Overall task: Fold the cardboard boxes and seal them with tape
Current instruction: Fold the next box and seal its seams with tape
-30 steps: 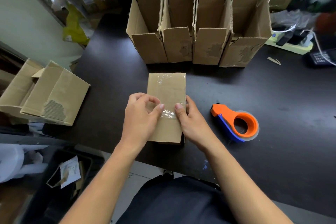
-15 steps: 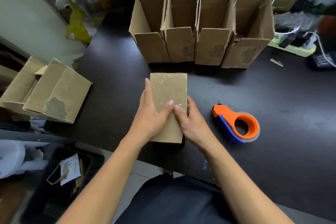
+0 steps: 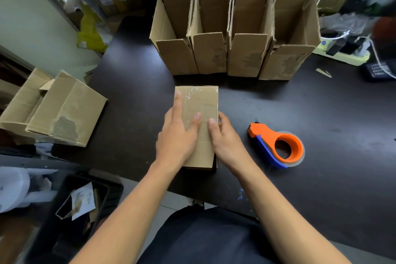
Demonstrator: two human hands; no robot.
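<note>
Closed brown cardboard box (image 3: pixel 200 103) flat on dark table (image 3: pixel 321 113), clear tape (image 3: pixel 192 94) across its top, orange tape dispenser (image 3: pixel 278 146) beside.

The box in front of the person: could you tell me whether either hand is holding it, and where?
Left hand presses flat on the box top; right hand grips its right edge.

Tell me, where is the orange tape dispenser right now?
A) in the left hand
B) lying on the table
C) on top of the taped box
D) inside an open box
B: the orange tape dispenser lies on the dark table, apart from the right hand, with nobody holding it.
</note>
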